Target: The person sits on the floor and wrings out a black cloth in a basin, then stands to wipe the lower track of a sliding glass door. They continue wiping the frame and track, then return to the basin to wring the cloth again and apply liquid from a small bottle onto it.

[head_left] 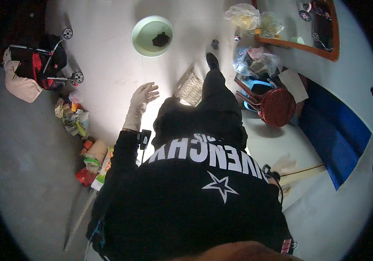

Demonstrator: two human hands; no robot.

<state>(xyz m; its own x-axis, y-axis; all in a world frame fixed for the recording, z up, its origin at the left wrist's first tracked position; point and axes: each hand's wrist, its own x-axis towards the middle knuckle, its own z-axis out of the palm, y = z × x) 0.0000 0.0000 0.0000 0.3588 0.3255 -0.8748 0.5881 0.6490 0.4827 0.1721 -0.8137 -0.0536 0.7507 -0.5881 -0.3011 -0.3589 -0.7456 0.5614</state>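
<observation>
My left hand (142, 98), in a whitish glove, hangs over the pale floor with its fingers stretched and slightly apart, holding nothing. Ahead of it is a light green basin (137, 47) with a dark wet-looking cloth (161, 40) inside. A woven-topped piece with a wooden edge (190, 88), perhaps a low stool, shows between my legs. On my right side, my right hand (284, 164) is a pale blur, partly hidden by my body. It is near a long pale edge or stick (303, 174); whether it touches that, I cannot tell.
To the left are a folded stroller (43, 65), bagged goods (75, 117) and packages (96, 156) along the wall. At right stand a dark red round stool (277, 107), plastic bags (256, 61), a blue panel (332, 130) and a wood-framed mirror (335, 30). A small dark scrap (214, 44) lies beyond my foot.
</observation>
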